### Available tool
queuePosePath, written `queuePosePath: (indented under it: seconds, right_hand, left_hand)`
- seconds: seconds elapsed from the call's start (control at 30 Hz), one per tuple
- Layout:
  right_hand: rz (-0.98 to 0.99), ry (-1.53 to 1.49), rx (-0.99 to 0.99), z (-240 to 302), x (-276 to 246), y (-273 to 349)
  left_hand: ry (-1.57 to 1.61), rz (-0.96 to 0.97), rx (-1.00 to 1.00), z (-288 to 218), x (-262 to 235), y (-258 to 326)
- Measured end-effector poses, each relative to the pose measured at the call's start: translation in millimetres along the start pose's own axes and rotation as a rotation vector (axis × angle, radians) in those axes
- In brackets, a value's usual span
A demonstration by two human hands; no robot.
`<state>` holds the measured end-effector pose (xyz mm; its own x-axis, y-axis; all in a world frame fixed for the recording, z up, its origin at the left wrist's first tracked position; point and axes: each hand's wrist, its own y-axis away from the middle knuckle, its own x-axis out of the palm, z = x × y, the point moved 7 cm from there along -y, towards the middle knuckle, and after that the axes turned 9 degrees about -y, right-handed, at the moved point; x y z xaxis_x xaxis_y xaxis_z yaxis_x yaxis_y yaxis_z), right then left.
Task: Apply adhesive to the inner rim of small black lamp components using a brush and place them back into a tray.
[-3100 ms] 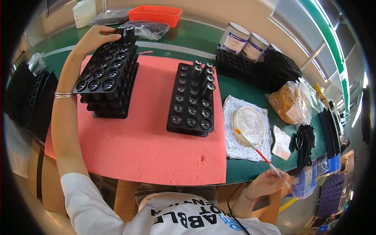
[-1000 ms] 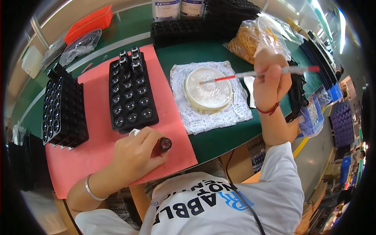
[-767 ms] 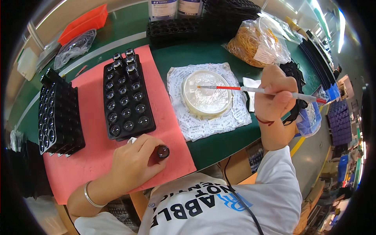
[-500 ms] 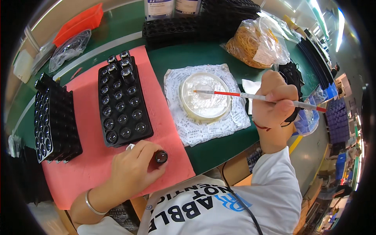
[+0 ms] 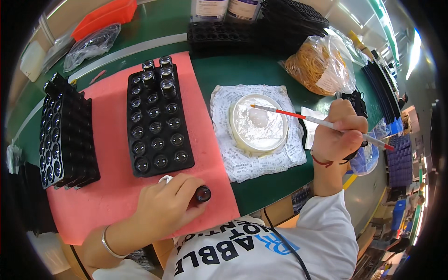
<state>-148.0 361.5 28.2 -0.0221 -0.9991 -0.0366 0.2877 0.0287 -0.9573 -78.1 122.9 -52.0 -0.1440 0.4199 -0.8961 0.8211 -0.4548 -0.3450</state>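
Pinching a slim brush (image 5: pixel 290 114) in the right grip (image 5: pixel 339 133), fingers curled about the handle, with the long axis running leftward and slightly away to a bristle tip (image 5: pixel 254 106) over the far left part of a round pale dish (image 5: pixel 247 143). Cannot tell whether touching the surface or just above it. Clasping a black cylinder (image 5: pixel 202 193) in the left grip (image 5: pixel 170 200), round dark end facing up toward the head, exact tilt unclear; lying to the near left of the dish, well apart from the bristle tip. Having the right grip nearer to the dish than the left. Showing a white scrap (image 5: pixel 165 178) at the left fingers too, mostly covered.

Finding a glossy layer in the dish, set on a crumpled printed sheet (image 5: pixel 252 170). Seeing just beyond the left grip a black tray (image 5: pixel 166 133) on the pink mat (image 5: pixel 112 116), with clear domed pieces in round wells and five taller cylinders upright at the far end. Seeing farther left a stack of trays (image 5: pixel 77 135), with round pieces in the wells and two cylinders rising at the far end. Noting on the green table (image 5: pixel 212 67), beyond the right grip, a clear bag of yellowish bands (image 5: pixel 315 63).
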Motion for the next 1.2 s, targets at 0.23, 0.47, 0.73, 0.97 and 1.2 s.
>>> queuePosePath:
  seconds: [0.23, 0.47, 0.73, 0.97, 1.2]
  right_hand:
    - [0.076, 0.005, -0.039, -2.3, 5.0, 1.4]
    - [0.104, -0.007, -0.010, -1.5, 9.2, 1.9]
    - [0.094, 0.053, -0.043, 3.2, 2.8, 0.5]
    - [0.075, 0.045, -0.169, 27.0, -1.2, -3.0]
    - [0.097, 0.007, -0.131, 19.9, 0.3, 1.7]
  left_hand:
    - [0.025, 0.034, -0.035, 1.9, 0.6, -1.1]
    - [0.035, 0.054, -0.048, 1.1, 1.3, -2.7]
    - [0.039, 0.075, -0.065, -1.0, 0.2, -3.1]
    - [0.048, 0.005, 0.029, -5.7, -2.8, -5.1]
    - [0.118, 0.069, 0.073, -1.6, 6.8, -2.1]
